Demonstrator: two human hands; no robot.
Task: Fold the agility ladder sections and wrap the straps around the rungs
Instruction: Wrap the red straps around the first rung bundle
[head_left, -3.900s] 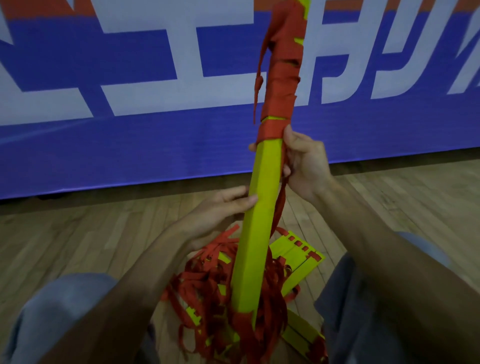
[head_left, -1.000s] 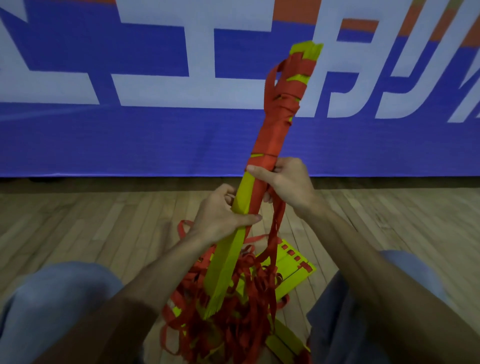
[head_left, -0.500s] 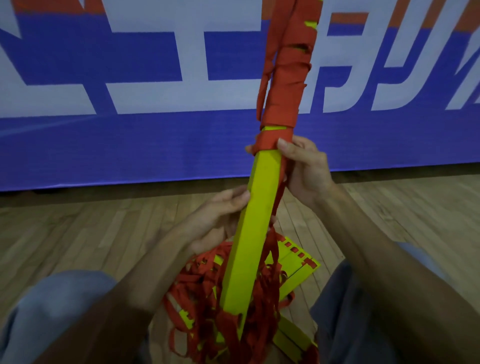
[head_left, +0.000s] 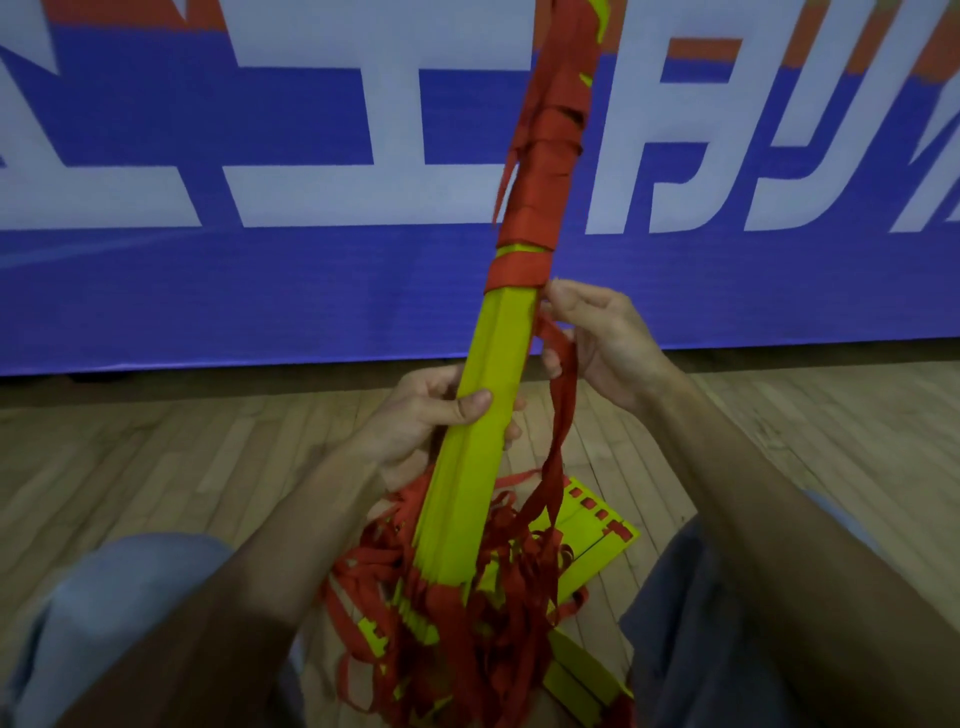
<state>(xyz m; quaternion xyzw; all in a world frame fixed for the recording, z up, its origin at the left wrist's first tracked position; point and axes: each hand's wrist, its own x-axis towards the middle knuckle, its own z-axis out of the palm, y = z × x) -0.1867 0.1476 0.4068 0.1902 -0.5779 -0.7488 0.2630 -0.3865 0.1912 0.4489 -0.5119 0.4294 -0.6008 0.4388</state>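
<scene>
A stacked bundle of yellow ladder rungs stands nearly upright in front of me, tilted to the right. Red strap wraps cover its upper part. My left hand grips the bare yellow middle of the bundle. My right hand sits just right of the bundle below the lowest wrap and holds a loose red strap that hangs down. A tangle of red straps with more yellow rungs lies on the floor between my knees.
A wooden floor spreads out on both sides. A blue banner wall with large white letters stands close ahead. My knees in grey-blue fabric frame the pile.
My left hand has moved from touching the bundle's side to gripping it with thumb across the front. My right hand has dropped off the wrap edge and now holds the hanging strap.
</scene>
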